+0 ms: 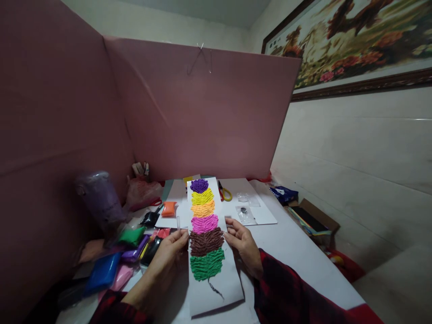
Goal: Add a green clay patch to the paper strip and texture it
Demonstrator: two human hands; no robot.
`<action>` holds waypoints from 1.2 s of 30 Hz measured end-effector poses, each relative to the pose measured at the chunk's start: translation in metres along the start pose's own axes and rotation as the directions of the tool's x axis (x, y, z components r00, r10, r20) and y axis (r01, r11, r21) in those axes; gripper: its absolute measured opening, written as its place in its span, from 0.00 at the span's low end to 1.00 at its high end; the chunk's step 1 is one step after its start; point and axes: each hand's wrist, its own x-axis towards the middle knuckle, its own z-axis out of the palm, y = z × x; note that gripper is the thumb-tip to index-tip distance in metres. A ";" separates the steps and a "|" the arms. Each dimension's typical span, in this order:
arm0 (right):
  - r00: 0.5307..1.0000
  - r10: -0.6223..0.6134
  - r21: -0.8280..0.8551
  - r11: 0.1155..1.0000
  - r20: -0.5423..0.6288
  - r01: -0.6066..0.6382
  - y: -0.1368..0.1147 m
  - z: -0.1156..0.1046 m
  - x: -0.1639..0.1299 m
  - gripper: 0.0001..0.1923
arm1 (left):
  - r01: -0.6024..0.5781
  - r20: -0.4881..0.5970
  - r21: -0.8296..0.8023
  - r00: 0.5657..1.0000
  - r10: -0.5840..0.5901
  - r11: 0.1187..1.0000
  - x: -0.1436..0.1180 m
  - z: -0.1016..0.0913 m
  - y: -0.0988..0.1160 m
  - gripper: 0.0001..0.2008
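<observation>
A long white card is held up over the table, between both hands. Bands of textured clay run down it: purple, yellow, orange, pink, brown and green, with a thin dark stem at the bottom. My left hand pinches the card's left edge beside the brown band. On the right edge, at about the same height, my right hand grips it with thumb and fingers. The card's lower end tilts toward me.
Coloured clay packets pile up at the left, near a purple cylinder-shaped container. An orange packet, yellow-handled scissors and a small clear bag lie behind the card. A cardboard box stands at right. Pink panels rise behind.
</observation>
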 end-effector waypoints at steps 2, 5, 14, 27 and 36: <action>1.000 -0.013 0.004 1.000 0.008 0.013 0.000 0.000 0.000 0.20 | 0.003 0.011 -0.002 1.000 -0.003 1.000 0.001 -0.001 -0.001 0.13; 1.000 -0.025 0.000 1.000 0.002 0.025 0.001 0.000 0.000 0.19 | 0.005 0.032 -0.002 0.999 -0.005 1.000 0.000 0.000 0.000 0.12; 0.997 -0.038 -0.041 0.999 -0.065 0.035 0.003 -0.002 0.002 0.21 | -0.002 0.039 -0.039 0.999 0.004 0.999 -0.003 0.003 0.000 0.16; 0.999 0.023 -0.047 0.999 -0.035 -0.025 -0.008 0.005 -0.002 0.25 | -0.020 0.034 0.024 0.999 0.019 1.000 0.004 -0.006 0.001 0.19; 0.995 0.044 -0.200 0.978 -0.085 -0.060 -0.003 0.001 -0.002 0.23 | -0.004 0.024 0.051 1.000 0.003 0.999 0.000 -0.002 0.003 0.18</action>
